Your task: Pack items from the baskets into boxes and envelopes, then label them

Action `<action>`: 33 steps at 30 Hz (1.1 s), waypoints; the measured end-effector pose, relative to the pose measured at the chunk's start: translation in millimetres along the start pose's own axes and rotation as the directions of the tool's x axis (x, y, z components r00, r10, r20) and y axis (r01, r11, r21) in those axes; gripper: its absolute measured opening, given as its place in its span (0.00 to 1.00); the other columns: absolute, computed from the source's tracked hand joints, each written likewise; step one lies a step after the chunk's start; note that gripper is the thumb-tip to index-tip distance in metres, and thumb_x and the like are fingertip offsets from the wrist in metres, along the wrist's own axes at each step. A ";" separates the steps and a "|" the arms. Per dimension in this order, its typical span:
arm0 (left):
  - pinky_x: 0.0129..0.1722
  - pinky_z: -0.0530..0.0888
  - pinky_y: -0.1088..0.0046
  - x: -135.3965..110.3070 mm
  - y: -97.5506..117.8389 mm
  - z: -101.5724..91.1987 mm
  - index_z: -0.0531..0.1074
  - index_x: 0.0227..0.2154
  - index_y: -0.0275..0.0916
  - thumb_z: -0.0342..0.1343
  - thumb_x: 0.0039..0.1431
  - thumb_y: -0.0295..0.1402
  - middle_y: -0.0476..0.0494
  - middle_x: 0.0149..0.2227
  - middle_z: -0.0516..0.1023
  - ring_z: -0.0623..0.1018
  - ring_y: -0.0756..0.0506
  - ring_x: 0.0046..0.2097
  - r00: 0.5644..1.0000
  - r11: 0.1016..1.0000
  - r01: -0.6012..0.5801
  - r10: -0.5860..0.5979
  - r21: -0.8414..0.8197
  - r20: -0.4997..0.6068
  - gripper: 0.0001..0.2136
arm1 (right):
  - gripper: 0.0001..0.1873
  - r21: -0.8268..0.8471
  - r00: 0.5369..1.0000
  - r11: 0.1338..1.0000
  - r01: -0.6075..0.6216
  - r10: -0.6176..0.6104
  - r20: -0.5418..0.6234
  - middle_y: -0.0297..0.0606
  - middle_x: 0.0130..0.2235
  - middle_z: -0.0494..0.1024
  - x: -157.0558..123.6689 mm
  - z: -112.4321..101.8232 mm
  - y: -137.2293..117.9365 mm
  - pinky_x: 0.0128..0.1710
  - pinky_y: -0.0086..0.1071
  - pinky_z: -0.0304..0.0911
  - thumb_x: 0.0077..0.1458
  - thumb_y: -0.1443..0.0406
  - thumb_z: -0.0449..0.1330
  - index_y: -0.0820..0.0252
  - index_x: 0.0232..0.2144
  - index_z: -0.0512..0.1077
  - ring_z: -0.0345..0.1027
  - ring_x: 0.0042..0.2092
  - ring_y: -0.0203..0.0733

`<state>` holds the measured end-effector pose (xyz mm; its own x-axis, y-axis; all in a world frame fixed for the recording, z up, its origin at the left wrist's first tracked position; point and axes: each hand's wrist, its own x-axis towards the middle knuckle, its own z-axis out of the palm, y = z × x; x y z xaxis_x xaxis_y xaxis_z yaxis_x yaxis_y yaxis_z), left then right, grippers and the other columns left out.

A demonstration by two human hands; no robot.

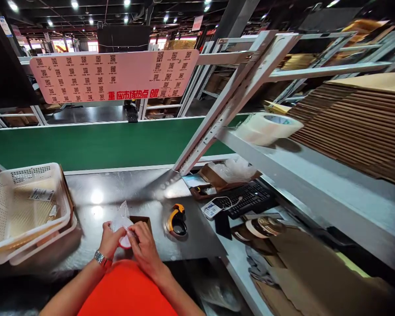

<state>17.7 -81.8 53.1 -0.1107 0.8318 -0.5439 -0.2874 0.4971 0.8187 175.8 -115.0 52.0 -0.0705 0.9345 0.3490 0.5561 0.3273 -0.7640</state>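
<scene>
Hands meet low over the near edge of the grey metal worktop (pixel 134 193), both closed on one small item: a clear crinkled plastic bag (pixel 121 217) with something red and round (pixel 125 242) showing at its lower end. The left hand (pixel 109 240), a silver watch (pixel 100 258) on its wrist, has its grip clamped on the left side of the bag, fingers curled round it. The right hand (pixel 144 245) has its grip pinched on the bag's right side, thumb and fingertips pressed together on the plastic. The bag's top sticks up above the fingers, and the whole thing is held just above the worktop, right in front of the person's orange shirt (pixel 127 289).

Just behind the hands lies a small flat brown card piece (pixel 141 219). To the right of that, near but apart, rests a yellow and black tape dispenser (pixel 176 219). Left of the hands, well apart, sits a stack of white perforated plastic baskets (pixel 26 210). Farther right lie a black keyboard (pixel 246 199) and a white tag on a cord (pixel 212 210). A green conveyor belt (pixel 92 142) runs along the far side of the worktop. On the shelf at right stand a roll of clear packing tape (pixel 268 127) and a pile of flat brown cardboard sheets (pixel 355 127).
</scene>
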 end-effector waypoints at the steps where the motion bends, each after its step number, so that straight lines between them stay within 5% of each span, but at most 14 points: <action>1: 0.47 0.79 0.61 -0.1 0.5 2.1 0.64 0.49 0.44 0.76 0.44 0.34 0.47 0.39 0.82 0.85 0.39 0.42 1.000 1.000 0.013 -0.013 -0.013 -0.015 0.31 | 0.09 0.026 1.000 0.999 -0.024 0.024 0.012 0.44 0.51 0.80 -2.2 -0.4 -0.1 0.55 0.48 0.73 0.65 0.59 0.66 0.51 0.47 0.78 0.75 0.53 0.53; 4: 0.47 0.80 0.61 -3.6 1.6 7.8 0.61 0.52 0.44 0.74 0.48 0.38 0.43 0.43 0.82 0.85 0.38 0.43 1.000 0.998 0.018 -0.019 -0.060 -0.009 0.33 | 0.29 0.140 0.992 0.983 -0.120 0.113 0.058 0.50 0.68 0.72 -7.9 1.6 3.1 0.66 0.53 0.70 0.51 0.57 0.77 0.51 0.54 0.78 0.69 0.68 0.60; 12: 0.33 0.78 0.68 -14.9 16.0 -1.4 0.69 0.61 0.45 0.63 0.59 0.62 0.41 0.45 0.84 0.84 0.40 0.41 0.957 0.988 -0.079 0.038 0.133 0.288 0.35 | 0.28 0.469 0.920 0.813 -0.345 0.392 -0.002 0.52 0.68 0.74 -5.1 4.3 21.5 0.65 0.47 0.73 0.55 0.48 0.73 0.53 0.53 0.79 0.75 0.65 0.56; 17: 0.32 0.71 0.69 0.5 23.4 -13.0 0.83 0.48 0.43 0.70 0.58 0.52 0.46 0.28 0.80 0.78 0.42 0.30 0.927 0.865 -0.316 0.192 0.391 0.322 0.22 | 0.27 0.482 0.927 0.804 -0.348 0.373 0.045 0.55 0.73 0.69 -5.4 -12.8 33.1 0.65 0.51 0.74 0.54 0.50 0.74 0.53 0.53 0.81 0.72 0.69 0.60; 21: 0.40 0.70 0.68 5.1 25.0 -11.3 0.84 0.33 0.47 0.71 0.59 0.41 0.44 0.30 0.78 0.75 0.42 0.31 0.882 0.730 -0.472 0.381 0.495 0.278 0.06 | 0.25 0.384 0.937 0.856 -0.345 0.337 0.092 0.54 0.73 0.69 -5.7 -22.7 38.1 0.63 0.52 0.75 0.54 0.55 0.74 0.52 0.53 0.82 0.71 0.69 0.61; 24: 0.43 0.70 0.68 1.4 23.5 -5.0 0.81 0.29 0.47 0.70 0.59 0.37 0.41 0.35 0.78 0.75 0.41 0.37 0.827 0.671 -0.558 0.497 0.488 0.261 0.05 | 0.24 0.330 0.919 0.863 -0.382 0.391 0.041 0.55 0.70 0.72 -2.3 -24.2 42.9 0.62 0.50 0.75 0.52 0.57 0.73 0.54 0.52 0.83 0.71 0.69 0.62; 28: 0.44 0.72 0.69 0.0 18.7 0.6 0.82 0.32 0.47 0.67 0.63 0.38 0.41 0.35 0.79 0.77 0.41 0.39 0.763 0.614 -0.646 0.523 0.454 0.380 0.04 | 0.25 0.321 0.880 0.831 -0.453 0.476 0.010 0.55 0.64 0.76 4.4 -23.0 46.9 0.57 0.47 0.78 0.50 0.55 0.73 0.57 0.49 0.83 0.76 0.62 0.59; 33: 0.40 0.74 0.69 10.6 11.7 3.9 0.82 0.34 0.43 0.55 0.70 0.40 0.43 0.34 0.82 0.79 0.44 0.35 0.634 0.401 -0.761 0.624 0.510 0.456 0.12 | 0.24 0.124 0.874 0.868 -0.482 0.486 -0.004 0.48 0.54 0.79 13.1 -27.1 39.4 0.58 0.49 0.76 0.55 0.50 0.69 0.56 0.50 0.82 0.79 0.54 0.56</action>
<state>16.9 -66.3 57.6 0.1838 0.9506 0.2501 0.4541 -0.3078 0.8361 219.1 -93.7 41.2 0.2113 0.9753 -0.0640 0.4138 -0.1486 -0.8981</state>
